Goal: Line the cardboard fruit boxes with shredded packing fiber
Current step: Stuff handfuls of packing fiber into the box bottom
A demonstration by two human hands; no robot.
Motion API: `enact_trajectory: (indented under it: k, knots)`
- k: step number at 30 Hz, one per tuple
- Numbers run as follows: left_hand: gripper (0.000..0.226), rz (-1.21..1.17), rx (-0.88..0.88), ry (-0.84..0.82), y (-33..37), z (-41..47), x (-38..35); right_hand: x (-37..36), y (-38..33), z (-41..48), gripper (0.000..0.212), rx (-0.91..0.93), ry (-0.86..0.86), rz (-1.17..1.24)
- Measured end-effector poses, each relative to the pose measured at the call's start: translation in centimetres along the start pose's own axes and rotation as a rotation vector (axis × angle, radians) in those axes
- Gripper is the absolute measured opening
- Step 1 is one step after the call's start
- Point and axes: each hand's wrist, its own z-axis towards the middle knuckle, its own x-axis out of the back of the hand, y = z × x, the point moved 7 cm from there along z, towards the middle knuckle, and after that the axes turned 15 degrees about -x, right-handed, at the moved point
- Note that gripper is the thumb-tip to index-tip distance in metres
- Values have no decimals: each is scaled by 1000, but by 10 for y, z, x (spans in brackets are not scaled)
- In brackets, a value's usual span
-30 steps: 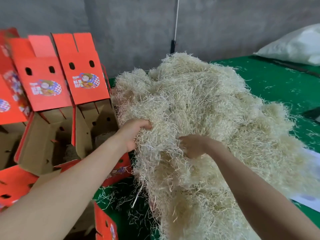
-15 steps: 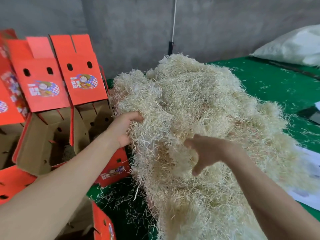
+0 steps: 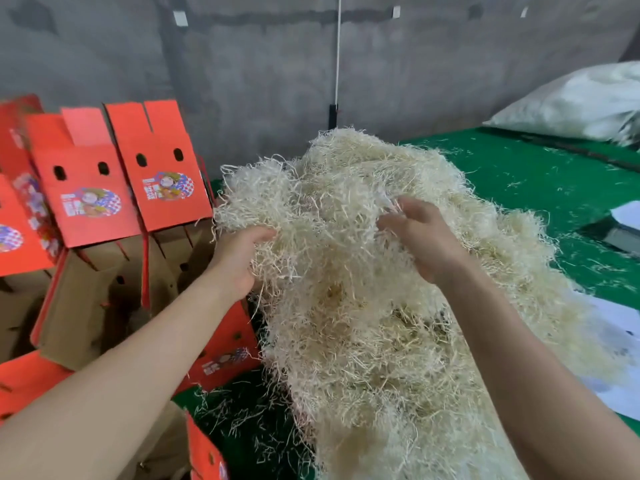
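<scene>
A big heap of pale shredded packing fiber [image 3: 363, 306] fills the middle of the green surface [image 3: 554, 174]. My left hand [image 3: 239, 258] grips a clump at the heap's left edge, fingers curled into the strands. My right hand [image 3: 419, 237] hovers over the top of the heap with fingers spread and loosely bent, holding nothing. Open red cardboard fruit boxes [image 3: 104, 271] stand in a row at the left, lids up, brown insides showing. The nearest one [image 3: 180, 258] is right beside my left hand.
A grey concrete wall [image 3: 277, 64] runs behind. A white sack [image 3: 571, 102] lies at the back right. White paper sheets [image 3: 616, 358] lie at the right edge of the heap. Another red box corner [image 3: 204, 452] pokes up at the bottom left. Loose strands litter the green cover.
My right hand has let go of the fiber, lifted and moved up and right over the heap, fingers opening. My left hand keeps its grip on the left edge.
</scene>
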Motion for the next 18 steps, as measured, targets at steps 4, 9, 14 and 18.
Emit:
enact_trajectory:
  k: [4,9,14,18]
  knots:
    - [44,-73,-39,9,2,3,-2,2,-35,-7,9,3,-31,231]
    - [42,-18,-81,-61,-5,-7,-11,-27,-18,-1,32,-103,-57,296]
    - [97,36,147,-508,-37,-42,-37,-75,15,-6,20,-5,-103,-28]
    - [89,113,177,-301,-57,-37,-32,-84,30,-14,15,-34,-260,-250]
